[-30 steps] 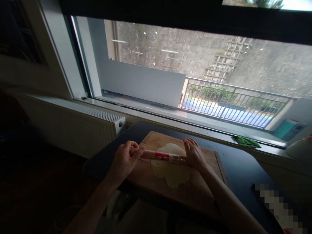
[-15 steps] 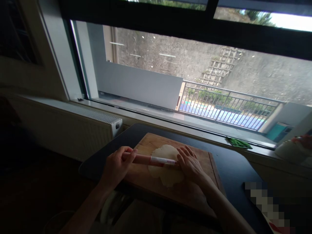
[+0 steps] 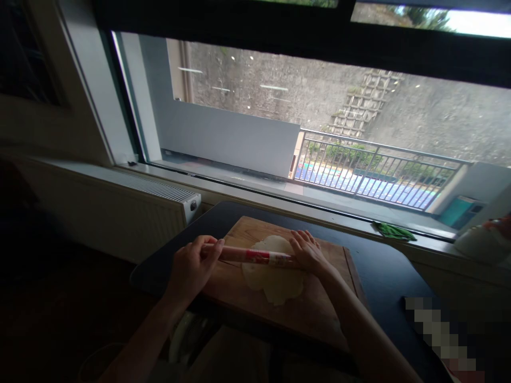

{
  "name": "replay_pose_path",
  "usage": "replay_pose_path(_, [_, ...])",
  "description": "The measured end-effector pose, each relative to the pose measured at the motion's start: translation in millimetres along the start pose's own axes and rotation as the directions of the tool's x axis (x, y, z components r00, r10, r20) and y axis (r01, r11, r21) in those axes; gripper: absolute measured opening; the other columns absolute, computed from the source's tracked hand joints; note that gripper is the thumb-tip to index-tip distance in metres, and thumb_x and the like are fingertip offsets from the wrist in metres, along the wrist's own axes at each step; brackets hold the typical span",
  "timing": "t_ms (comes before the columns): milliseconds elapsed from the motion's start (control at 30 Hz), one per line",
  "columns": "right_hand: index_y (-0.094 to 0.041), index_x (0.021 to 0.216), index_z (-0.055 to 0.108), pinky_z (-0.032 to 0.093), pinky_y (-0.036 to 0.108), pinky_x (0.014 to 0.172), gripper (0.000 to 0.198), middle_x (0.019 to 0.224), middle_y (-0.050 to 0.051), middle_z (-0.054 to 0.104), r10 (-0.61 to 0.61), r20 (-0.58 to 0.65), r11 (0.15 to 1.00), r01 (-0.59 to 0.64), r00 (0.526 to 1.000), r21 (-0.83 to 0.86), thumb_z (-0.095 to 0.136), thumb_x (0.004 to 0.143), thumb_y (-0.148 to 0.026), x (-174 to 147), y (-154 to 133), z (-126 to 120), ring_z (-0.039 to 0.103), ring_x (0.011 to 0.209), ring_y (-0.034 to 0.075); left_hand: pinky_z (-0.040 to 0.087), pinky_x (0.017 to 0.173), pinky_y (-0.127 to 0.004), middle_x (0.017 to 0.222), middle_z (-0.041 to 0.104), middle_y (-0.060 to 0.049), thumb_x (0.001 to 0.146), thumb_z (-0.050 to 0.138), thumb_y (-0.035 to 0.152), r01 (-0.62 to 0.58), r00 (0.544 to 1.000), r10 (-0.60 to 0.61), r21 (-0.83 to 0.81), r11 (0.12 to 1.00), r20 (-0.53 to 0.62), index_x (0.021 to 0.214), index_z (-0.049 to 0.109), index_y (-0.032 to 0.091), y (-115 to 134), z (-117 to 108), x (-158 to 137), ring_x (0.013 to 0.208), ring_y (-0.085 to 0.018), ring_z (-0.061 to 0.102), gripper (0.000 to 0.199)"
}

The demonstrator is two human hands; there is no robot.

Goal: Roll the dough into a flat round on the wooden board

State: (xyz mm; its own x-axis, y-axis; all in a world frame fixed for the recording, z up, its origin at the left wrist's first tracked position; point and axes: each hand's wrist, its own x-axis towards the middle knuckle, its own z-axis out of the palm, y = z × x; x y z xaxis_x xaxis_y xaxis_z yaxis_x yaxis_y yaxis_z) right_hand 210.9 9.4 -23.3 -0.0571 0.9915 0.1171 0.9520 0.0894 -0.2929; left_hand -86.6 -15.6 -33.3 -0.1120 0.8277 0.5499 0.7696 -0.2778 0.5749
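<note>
A rolling pin with a red and white printed wrap lies across a flat sheet of pale dough. The dough has an uneven, wavy edge and rests on a wooden board. My left hand is closed around the pin's left end, thumb along the top. At the other end, my right hand lies over the pin with its fingers stretched out past it, palm down. The pin's right tip is hidden under that hand.
The board sits on a dark table by a window. A green cloth lies on the sill, near a rounded pale object. A white radiator stands to the left. A dark, pixelated object is at lower right.
Both hands and the rolling pin have moved slightly away from me, toward the window. The pin has turned, showing more of its red print. More dough shows on the near side.
</note>
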Motion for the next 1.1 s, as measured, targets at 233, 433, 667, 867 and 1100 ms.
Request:
replay_pose_path(233, [-0.024, 0.137, 0.038, 0.009, 0.043, 0.110, 0.051, 0.147, 0.003, 0.029, -0.025, -0.109, 0.998, 0.018, 0.994, -0.068, 0.014, 0.095, -0.040, -76.9, -13.7, 1.9, 0.002, 0.138, 0.019, 0.046, 0.071, -0.027, 0.080, 0.066, -0.003, 0.083, 0.044, 0.054, -0.012, 1.000, 0.012, 0.004, 1.000, 0.000, 0.088, 0.058, 0.021, -0.7, 0.8, -6.4, 0.076, -0.020, 0.063, 0.037])
replay_pose_path(433, [-0.026, 0.131, 0.045, 0.020, 0.053, 0.104, 0.048, 0.141, 0.004, 0.039, 0.068, -0.046, 0.998, -0.068, 0.997, -0.001, 0.019, 0.093, -0.040, -4.8, -5.9, 2.0, 0.018, 0.136, 0.027, 0.046, 0.071, -0.028, 0.080, 0.067, -0.004, 0.084, 0.044, 0.053, -0.055, 0.998, 0.055, 0.028, 0.998, -0.020, 0.086, 0.058, 0.021, -0.9, -2.4, -0.2, 0.077, -0.021, 0.063, 0.036])
replay_pose_path(667, [-0.026, 0.130, 0.046, 0.021, 0.048, 0.106, 0.048, 0.141, 0.002, 0.040, 0.036, -0.052, 0.999, -0.035, 0.998, 0.010, 0.018, 0.094, -0.041, -15.0, -8.6, -1.1, 0.017, 0.136, 0.024, 0.048, 0.071, -0.026, 0.084, 0.068, -0.003, 0.082, 0.045, 0.054, 0.030, 0.999, -0.031, -0.054, 0.998, -0.012, 0.087, 0.059, 0.021, 1.0, -0.8, 1.9, 0.080, -0.021, 0.064, 0.035])
replay_pose_path(867, [-0.019, 0.137, 0.039, 0.010, 0.045, 0.111, 0.052, 0.145, 0.002, 0.033, -0.068, -0.164, 0.994, 0.052, 0.984, -0.097, 0.015, 0.095, -0.039, -98.3, -20.8, 8.8, 0.005, 0.138, 0.019, 0.048, 0.070, -0.027, 0.082, 0.067, -0.002, 0.080, 0.047, 0.056, 0.111, 0.994, -0.111, -0.052, 0.992, 0.001, 0.090, 0.059, 0.021, -2.2, 0.9, -6.2, 0.078, -0.020, 0.064, 0.038])
replay_pose_path(1100, [-0.023, 0.116, 0.059, 0.014, 0.052, 0.107, 0.047, 0.140, 0.007, 0.041, 0.046, -0.064, 0.995, -0.052, 0.997, -0.083, 0.020, 0.093, -0.038, -33.4, -20.3, -0.6, 0.012, 0.137, 0.026, 0.048, 0.069, -0.027, 0.076, 0.066, -0.002, 0.080, 0.047, 0.056, 0.078, 0.997, -0.078, -0.039, 0.996, -0.005, 0.089, 0.059, 0.020, -2.4, -1.5, -0.1, 0.075, -0.020, 0.064, 0.038])
